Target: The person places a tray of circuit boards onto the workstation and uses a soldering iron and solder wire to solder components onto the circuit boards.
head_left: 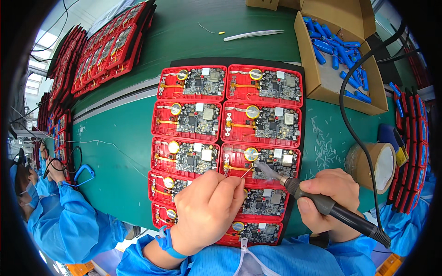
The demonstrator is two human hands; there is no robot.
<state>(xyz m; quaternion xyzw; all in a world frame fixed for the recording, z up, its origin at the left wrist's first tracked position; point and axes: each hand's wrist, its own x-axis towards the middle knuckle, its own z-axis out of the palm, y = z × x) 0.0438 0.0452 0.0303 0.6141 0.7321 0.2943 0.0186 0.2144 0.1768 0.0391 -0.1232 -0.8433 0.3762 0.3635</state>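
My right hand (329, 200) is wrapped round the dark handle of a soldering iron (317, 198). The iron's tip, with a wisp of smoke by it, is at a circuit board (276, 158) in a red plastic case (294, 171), next to a round coin cell (251, 154). My left hand (209, 207) is closed in a pinch on thin solder wire, whose end (247, 172) points toward the iron's tip. A blue wrist strap (169, 244) circles my left wrist. Several such red cases lie in two columns on a black board; my left hand hides part of the lower ones.
At the back right, a cardboard box (317, 76) holds blue cylindrical cells. Tweezers (253, 35) lie at the back. A tape roll (373, 168) and small white scraps (322, 146) are on the right. Stacked red cases (108, 50) stand at left, near a co-worker (69, 211). The iron's cable (343, 96) arches at right.
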